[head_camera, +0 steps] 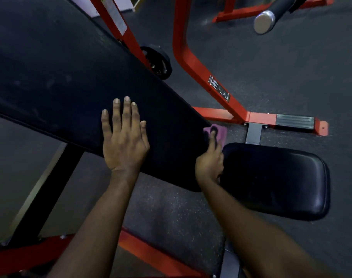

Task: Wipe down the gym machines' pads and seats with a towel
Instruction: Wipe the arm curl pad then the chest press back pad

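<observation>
A long black back pad (67, 77) slants from upper left down to the middle of the view. My left hand (124, 135) lies flat on its lower part, fingers straight and together. At the pad's lower right end, my right hand (210, 159) grips a small purple towel (218, 132), which shows just above the fingers against the pad's edge. Most of the towel is hidden by the hand and pad. A black seat pad (281, 181) lies to the right of my right hand, close to it.
The red machine frame (193, 63) rises behind the pad and runs along the floor to a foot (295, 122) with a grey tread. A black weight plate (158, 62) hangs by the frame. A chrome-capped bar (265, 22) juts in at top right. Dark speckled floor surrounds everything.
</observation>
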